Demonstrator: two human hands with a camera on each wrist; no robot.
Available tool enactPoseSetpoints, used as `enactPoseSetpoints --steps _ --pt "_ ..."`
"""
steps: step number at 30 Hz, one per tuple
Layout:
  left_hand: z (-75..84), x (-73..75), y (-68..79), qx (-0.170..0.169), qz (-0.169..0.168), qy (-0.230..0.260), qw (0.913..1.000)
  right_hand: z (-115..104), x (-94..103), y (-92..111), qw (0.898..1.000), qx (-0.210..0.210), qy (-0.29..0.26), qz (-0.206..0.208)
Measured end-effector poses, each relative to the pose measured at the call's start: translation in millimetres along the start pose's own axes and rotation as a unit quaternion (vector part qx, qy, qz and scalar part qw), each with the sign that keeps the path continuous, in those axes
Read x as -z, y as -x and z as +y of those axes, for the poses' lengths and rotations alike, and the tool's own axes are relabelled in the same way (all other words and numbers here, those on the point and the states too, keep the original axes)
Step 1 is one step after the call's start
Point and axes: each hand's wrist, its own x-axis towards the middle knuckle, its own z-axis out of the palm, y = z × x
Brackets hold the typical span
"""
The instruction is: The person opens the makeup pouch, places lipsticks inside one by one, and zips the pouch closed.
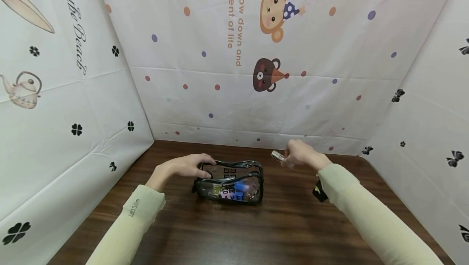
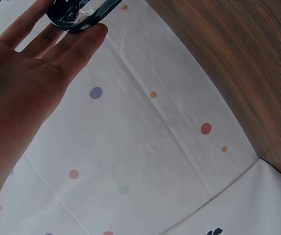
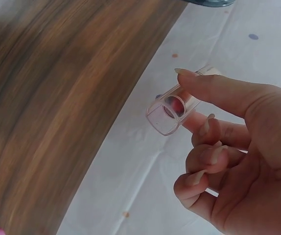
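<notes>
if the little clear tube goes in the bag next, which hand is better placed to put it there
Probably the right hand: it pinches the tube, just right of the bag. The left hand touches the bag's edge, so it seems better suited to steadying.

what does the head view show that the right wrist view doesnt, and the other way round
Only the head view: the left hand touching the clear pouch, the blue item inside it, and the printed bear and monkey.

Only the right wrist view: the reddish spot inside the clear tube.

Both: the right hand pinching that tube, the brown table and the dotted white cloth. A dark rim atop the right wrist view may be the pouch; too cropped to tell.
</notes>
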Motion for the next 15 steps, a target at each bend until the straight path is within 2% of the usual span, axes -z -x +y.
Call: enactPoseSetpoints --steps 15 --pt "0.9 0.0 -0.1 -0.001 -0.001 -0.002 1.0000 -30.4 7.3 -6.0 0.999 0.036 -0.006 0.011"
